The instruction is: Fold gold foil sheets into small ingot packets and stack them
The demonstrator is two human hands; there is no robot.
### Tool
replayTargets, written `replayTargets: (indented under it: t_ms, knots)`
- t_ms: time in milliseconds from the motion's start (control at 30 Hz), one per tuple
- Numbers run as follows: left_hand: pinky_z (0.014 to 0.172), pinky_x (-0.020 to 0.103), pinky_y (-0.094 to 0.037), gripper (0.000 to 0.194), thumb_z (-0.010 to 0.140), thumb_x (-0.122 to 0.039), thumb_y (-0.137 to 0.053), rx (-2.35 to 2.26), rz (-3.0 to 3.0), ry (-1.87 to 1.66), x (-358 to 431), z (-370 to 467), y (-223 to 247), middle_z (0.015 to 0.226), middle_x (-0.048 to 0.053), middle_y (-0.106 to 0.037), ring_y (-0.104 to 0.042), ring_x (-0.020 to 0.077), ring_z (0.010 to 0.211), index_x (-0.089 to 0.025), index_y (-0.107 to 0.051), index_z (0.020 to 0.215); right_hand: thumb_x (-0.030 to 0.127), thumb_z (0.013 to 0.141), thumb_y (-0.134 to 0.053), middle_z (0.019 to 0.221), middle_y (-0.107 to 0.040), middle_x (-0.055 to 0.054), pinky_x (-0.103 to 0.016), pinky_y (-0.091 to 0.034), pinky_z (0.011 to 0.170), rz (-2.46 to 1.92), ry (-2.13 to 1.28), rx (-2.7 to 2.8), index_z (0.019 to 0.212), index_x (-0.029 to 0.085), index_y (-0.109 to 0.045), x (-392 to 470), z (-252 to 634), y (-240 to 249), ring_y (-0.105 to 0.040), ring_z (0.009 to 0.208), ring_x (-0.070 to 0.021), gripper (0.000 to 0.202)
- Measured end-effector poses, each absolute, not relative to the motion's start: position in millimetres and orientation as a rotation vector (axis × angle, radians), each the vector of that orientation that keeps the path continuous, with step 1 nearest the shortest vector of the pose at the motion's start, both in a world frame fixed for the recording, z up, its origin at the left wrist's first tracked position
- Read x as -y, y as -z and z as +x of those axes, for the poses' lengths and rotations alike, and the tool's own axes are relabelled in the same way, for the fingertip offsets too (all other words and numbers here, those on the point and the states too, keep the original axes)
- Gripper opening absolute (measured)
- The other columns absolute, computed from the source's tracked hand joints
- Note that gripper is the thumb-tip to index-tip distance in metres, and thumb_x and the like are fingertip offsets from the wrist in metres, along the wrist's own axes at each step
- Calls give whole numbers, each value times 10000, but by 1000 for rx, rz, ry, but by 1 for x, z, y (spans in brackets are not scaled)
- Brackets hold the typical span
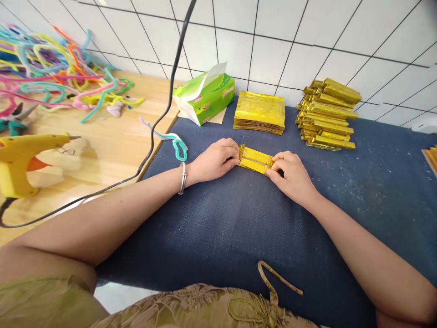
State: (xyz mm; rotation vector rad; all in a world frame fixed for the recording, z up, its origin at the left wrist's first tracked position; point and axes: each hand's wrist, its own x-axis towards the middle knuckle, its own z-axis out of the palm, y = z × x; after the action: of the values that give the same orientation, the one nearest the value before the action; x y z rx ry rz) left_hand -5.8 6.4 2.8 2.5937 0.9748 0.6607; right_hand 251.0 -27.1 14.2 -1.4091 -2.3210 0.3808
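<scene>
A small folded piece of gold foil paper (255, 159) lies on the dark blue cloth, with folds running along its length. My left hand (220, 159) pinches its left end, fingers closed. At its right end my right hand (290, 175) holds the edge between thumb and fingers. Just behind the piece sits a flat stack of gold sheets (260, 111). To the right of that stack is a pile of narrow folded gold strips (327, 115).
A green tissue box (213, 95) stands by the tiled wall. On the wooden table (112, 123) at left are colourful pipe cleaners (51, 68), a yellow glue gun (20, 157) and pliers (15, 120). A black cable (174, 68) hangs across the view, left of my left hand.
</scene>
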Motion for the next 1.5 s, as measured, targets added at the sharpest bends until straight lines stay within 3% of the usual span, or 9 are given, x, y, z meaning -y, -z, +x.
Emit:
replayTargets:
  t_ms: [133,367,1100,1500]
  knots:
    - [907,348,-419,188,894,-213,-449,-983,2595,-653,-7,-6,-3,952,73,-599,-531,188,974,-149,-605,811,374,799,-611,1018,-581,-59,-406,-383,889,-1324,-459,2362,693,206,-598,25,255,-17,-509,955,-220,199]
    - [912,345,-416,191,894,-213,-450,-979,2581,-673,-6,-5,-4,936,71,-600,-531,183,969,-149,-601,797,273,799,-592,1026,-584,-61,-395,-388,871,-1329,-412,2365,674,201,-580,22,256,-12,-501,966,-220,145]
    - [849,342,-408,136,796,-264,-579,-1230,2453,-682,-8,-5,2,944,41,-573,-510,167,912,-151,-600,723,278,760,-612,1007,-581,-60,-395,-385,827,-1414,-380,2323,633,198,-551,20,253,-8,-490,938,-224,162]
    - [842,330,-393,91,820,-261,-587,-1188,2513,-675,-9,-6,2,912,26,-587,-510,167,880,-172,-575,815,243,762,-612,980,-580,-53,-383,-370,862,-1351,-394,2330,751,205,-563,20,255,-10,-508,953,-215,62]
